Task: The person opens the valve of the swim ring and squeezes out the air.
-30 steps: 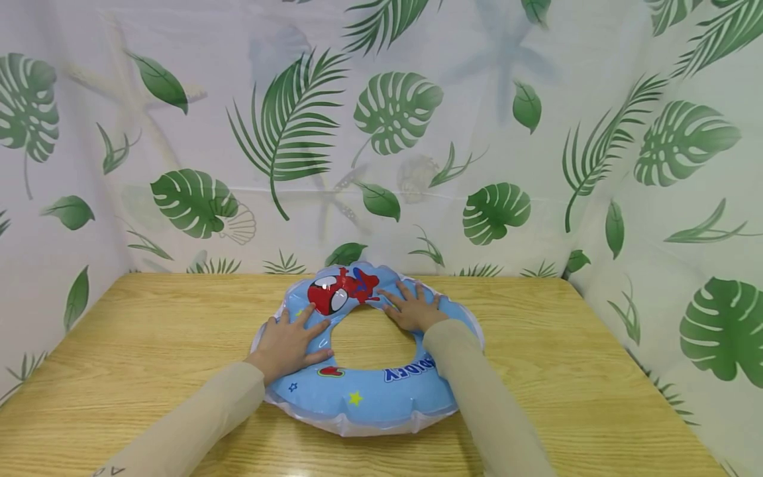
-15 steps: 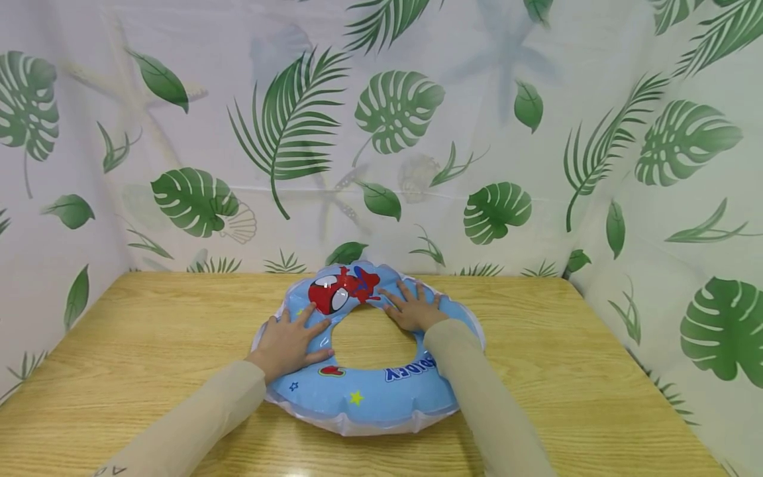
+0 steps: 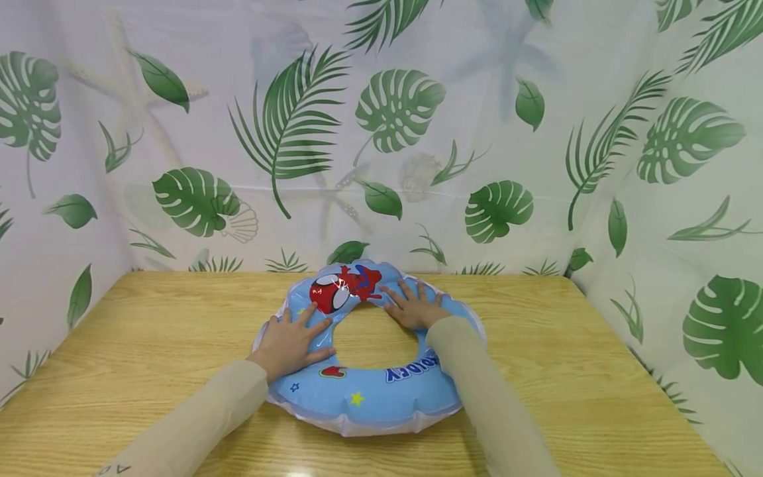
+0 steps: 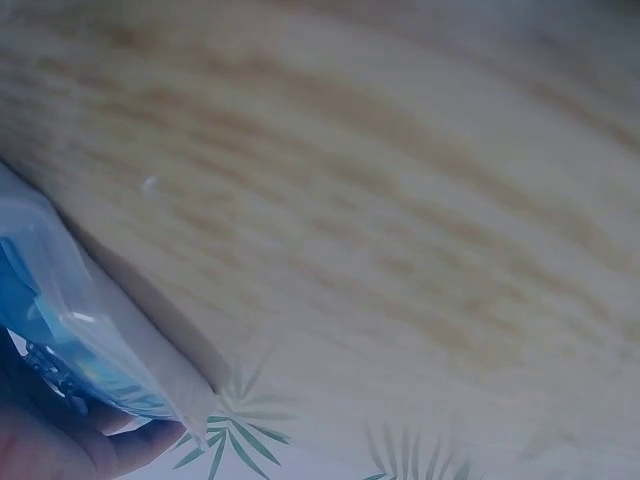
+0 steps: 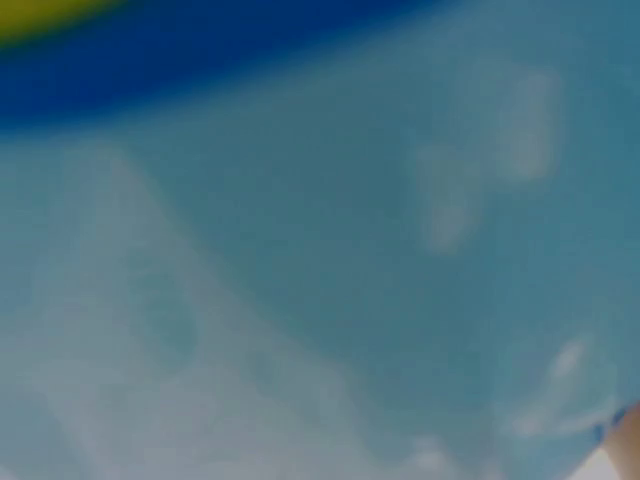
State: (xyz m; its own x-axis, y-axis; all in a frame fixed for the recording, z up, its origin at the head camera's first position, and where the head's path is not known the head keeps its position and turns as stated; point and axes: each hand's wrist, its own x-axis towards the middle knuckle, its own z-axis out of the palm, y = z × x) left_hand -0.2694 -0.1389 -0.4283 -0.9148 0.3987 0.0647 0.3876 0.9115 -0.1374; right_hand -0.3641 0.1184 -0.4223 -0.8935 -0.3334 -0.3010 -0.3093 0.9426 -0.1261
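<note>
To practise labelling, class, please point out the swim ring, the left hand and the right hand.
Swim ring (image 3: 390,402), head view: blue surface of its near side.
Left hand (image 3: 287,344), head view: back of the hand.
Right hand (image 3: 416,311), head view: back of the hand.

leafy bkdrp (image 3: 441,199) behind wood tbl (image 3: 566,377)

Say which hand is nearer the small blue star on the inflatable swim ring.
Left: the left hand rests just beyond the small blue star; the right hand rests across the opening, on the inflatable swim ring's far-right part.
</note>
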